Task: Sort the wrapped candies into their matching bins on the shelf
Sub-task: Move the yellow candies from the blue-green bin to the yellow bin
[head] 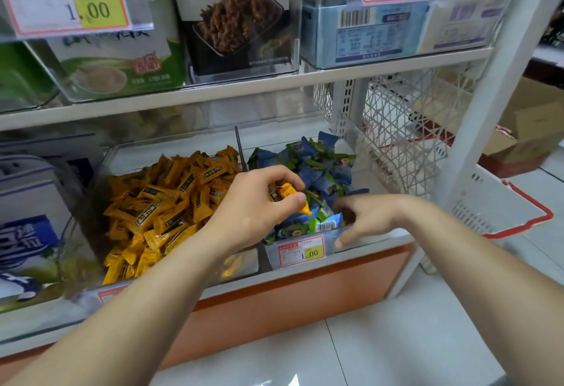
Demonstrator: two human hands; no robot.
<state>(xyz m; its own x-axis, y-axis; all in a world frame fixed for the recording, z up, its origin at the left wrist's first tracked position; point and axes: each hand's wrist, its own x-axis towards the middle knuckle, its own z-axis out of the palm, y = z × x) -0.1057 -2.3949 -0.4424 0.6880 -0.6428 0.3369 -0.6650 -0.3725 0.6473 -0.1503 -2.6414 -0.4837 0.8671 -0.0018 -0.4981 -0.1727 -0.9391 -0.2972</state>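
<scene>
Over the blue bin (300, 249) at the shelf's right end, the left hand (259, 205) pinches a stray yellow candy (288, 195) not yet returned to the yellow bin (171, 199), while the right hand (367, 217) digs, fingers loosely spread, for more.

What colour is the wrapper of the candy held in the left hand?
Orange-yellow with a dark label; the candy in the left hand shows best in the head view.

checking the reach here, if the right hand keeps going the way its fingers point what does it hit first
Most likely the blue and green wrapped candies in the right bin; the right hand points left into that pile, though depth is unclear.
</scene>
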